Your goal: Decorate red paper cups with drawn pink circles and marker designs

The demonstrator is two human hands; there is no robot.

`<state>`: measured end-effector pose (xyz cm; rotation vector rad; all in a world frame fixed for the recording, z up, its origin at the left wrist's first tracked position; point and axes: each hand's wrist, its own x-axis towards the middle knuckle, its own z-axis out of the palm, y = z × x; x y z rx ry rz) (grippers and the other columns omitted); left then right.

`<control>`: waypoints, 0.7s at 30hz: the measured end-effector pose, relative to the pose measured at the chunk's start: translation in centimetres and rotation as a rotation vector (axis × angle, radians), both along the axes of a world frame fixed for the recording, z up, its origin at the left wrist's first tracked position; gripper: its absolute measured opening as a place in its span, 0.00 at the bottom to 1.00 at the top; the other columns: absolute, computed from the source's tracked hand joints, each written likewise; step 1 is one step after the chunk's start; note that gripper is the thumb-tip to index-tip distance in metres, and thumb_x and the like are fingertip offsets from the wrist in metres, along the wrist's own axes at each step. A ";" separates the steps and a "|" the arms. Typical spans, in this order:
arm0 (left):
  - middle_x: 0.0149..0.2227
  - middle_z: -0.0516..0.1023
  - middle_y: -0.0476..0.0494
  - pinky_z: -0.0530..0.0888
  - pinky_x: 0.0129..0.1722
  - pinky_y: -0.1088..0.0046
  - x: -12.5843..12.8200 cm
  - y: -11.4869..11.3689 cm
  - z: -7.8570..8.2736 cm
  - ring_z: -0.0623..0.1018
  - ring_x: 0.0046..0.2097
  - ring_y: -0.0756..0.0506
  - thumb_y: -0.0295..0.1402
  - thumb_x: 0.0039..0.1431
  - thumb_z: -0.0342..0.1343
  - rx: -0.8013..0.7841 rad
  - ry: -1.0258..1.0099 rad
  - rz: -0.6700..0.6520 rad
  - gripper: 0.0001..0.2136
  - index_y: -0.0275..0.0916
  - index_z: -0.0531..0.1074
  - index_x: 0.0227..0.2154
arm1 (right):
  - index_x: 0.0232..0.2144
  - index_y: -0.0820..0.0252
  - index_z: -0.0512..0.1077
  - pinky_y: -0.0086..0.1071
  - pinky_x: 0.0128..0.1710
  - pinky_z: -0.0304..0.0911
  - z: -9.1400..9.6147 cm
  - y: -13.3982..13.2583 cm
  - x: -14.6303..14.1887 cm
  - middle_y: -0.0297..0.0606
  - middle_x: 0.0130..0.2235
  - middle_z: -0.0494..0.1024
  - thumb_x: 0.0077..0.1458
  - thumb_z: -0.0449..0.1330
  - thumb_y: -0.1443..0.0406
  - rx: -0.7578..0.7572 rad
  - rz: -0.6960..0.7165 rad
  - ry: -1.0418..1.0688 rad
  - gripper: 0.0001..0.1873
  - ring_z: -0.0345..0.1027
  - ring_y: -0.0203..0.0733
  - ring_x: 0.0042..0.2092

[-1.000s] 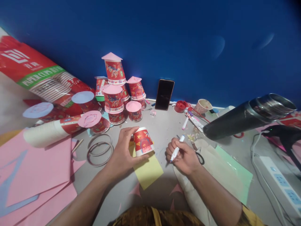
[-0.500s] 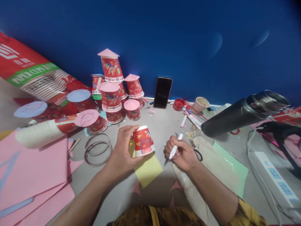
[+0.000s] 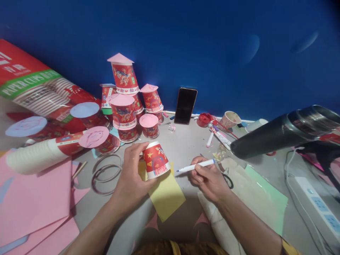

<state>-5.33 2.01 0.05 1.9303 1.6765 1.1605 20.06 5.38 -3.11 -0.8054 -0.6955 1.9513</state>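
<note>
My left hand (image 3: 132, 175) is wrapped round an upturned red paper cup (image 3: 155, 160), holding it tilted over a yellow sheet of paper (image 3: 164, 193) on the grey table. A white marker (image 3: 196, 165) with a blue tip lies in the pinch of my right hand (image 3: 208, 179), its tip aimed left at the cup, a short gap away. Black scissors (image 3: 227, 179) lie just behind that hand.
Red cups topped with pink paper cones and discs (image 3: 124, 101) stand piled at the back. A dark phone (image 3: 185, 106) leans on the blue wall. Pink sheets (image 3: 34, 198) and wire rings (image 3: 105, 173) lie left; a black flask (image 3: 287, 131) and power strip (image 3: 317, 209) right.
My right hand has swung the marker from upright to nearly level, its tip now pointing left at the cup. The left hand has tilted and lifted the cup slightly.
</note>
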 end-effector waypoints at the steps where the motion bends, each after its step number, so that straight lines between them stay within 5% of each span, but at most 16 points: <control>1: 0.62 0.65 0.37 0.78 0.57 0.48 -0.1 0.0 0.1 0.70 0.64 0.32 0.40 0.61 0.65 0.001 0.003 0.010 0.32 0.51 0.58 0.65 | 0.35 0.59 0.78 0.23 0.21 0.45 0.0 0.0 0.0 0.31 0.24 0.76 0.51 0.77 0.59 0.010 -0.014 -0.017 0.15 0.51 0.25 0.20; 4: 0.60 0.67 0.38 0.79 0.56 0.50 -0.1 0.0 0.2 0.72 0.62 0.33 0.41 0.60 0.65 0.003 0.001 0.037 0.32 0.50 0.60 0.65 | 0.37 0.60 0.79 0.23 0.21 0.45 -0.2 0.0 -0.1 0.32 0.25 0.78 0.52 0.77 0.57 0.028 -0.017 -0.025 0.17 0.51 0.26 0.20; 12: 0.61 0.65 0.38 0.76 0.59 0.50 -0.3 -0.4 0.1 0.71 0.63 0.32 0.49 0.52 0.73 -0.098 -0.060 -0.075 0.43 0.51 0.60 0.68 | 0.21 0.60 0.70 0.23 0.18 0.43 -0.2 0.6 0.2 0.23 0.16 0.56 0.58 0.72 0.55 0.019 0.038 0.127 0.22 0.40 0.29 0.20; 17: 0.61 0.65 0.37 0.72 0.62 0.48 -0.4 -0.6 0.1 0.71 0.62 0.31 0.61 0.54 0.67 -0.106 -0.120 -0.206 0.45 0.52 0.57 0.69 | 0.34 0.58 0.76 0.22 0.18 0.47 -0.3 0.8 0.1 0.24 0.18 0.66 0.56 0.72 0.49 0.040 0.002 0.022 0.20 0.43 0.28 0.18; 21: 0.60 0.65 0.36 0.72 0.61 0.47 -0.5 -0.6 -0.3 0.70 0.61 0.31 0.66 0.60 0.56 -0.091 -0.149 -0.258 0.42 0.52 0.55 0.71 | 0.41 0.57 0.77 0.24 0.18 0.51 -0.2 -0.1 -0.2 0.32 0.25 0.78 0.60 0.68 0.46 0.227 -0.125 -0.242 0.22 0.53 0.30 0.19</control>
